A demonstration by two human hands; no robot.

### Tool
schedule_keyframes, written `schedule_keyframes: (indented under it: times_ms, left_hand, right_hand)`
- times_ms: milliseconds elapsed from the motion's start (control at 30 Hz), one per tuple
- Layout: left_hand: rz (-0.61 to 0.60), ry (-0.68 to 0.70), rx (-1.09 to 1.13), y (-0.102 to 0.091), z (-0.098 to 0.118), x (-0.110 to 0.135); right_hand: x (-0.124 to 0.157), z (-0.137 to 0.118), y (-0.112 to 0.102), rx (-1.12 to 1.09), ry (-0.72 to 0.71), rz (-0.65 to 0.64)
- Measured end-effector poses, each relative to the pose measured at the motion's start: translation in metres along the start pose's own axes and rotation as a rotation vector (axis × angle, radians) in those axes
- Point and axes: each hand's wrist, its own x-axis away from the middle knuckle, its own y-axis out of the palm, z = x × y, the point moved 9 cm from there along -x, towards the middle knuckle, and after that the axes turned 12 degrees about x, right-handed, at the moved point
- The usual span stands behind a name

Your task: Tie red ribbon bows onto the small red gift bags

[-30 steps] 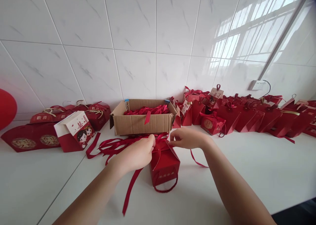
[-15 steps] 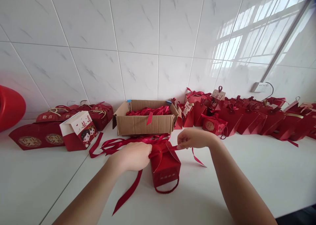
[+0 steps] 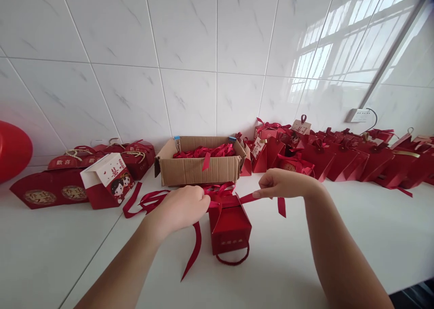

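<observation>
A red gift box [image 3: 230, 230] with a dark red cord handle [image 3: 233, 262] at its front stands on the white table in the middle. Across its top runs a red ribbon [image 3: 249, 198], stretched between my two hands. My left hand [image 3: 185, 207] is closed on the ribbon at the box's upper left, and a tail hangs down below it. To the upper right, my right hand [image 3: 276, 184] pinches the other side, its loose end dangling beyond the fingers. How the ribbon crosses on the box top is partly hidden by my left hand.
Behind the box stands an open cardboard box [image 3: 200, 171] of red ribbons, with loose ribbons [image 3: 149, 203] before it. Gift boxes [image 3: 45, 189] and a white-and-red box [image 3: 110, 182] sit left. Several red boxes [image 3: 349, 162] line the right by the tiled wall. A red balloon [image 3: 13, 151] shows far left.
My right hand has moved right and slightly up, pulling the ribbon longer on that side. The left tail hangs shorter, and the box top shows flatter, with the rounded flap no longer raised.
</observation>
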Motion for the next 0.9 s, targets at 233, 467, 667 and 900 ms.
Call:
schedule_keyframes:
  times_ms: [233, 467, 667, 900]
  left_hand:
    - [-0.051, -0.044, 0.137, 0.003, -0.012, -0.002]
    - [-0.118, 0.093, 0.335, 0.010, 0.007, -0.001]
    - [-0.108, 0.093, 0.379, 0.010, 0.009, 0.000]
    - [-0.109, 0.141, 0.389, -0.012, 0.004, 0.006]
  right_hand:
    - [0.017, 0.012, -0.012, -0.090, 0.013, 0.056]
    - [0.014, -0.016, -0.024, -0.373, -0.209, 0.137]
    - [0.008, -0.038, -0.033, -0.601, -0.384, 0.219]
    - [0.000, -0.034, -0.033, -0.836, -0.424, 0.265]
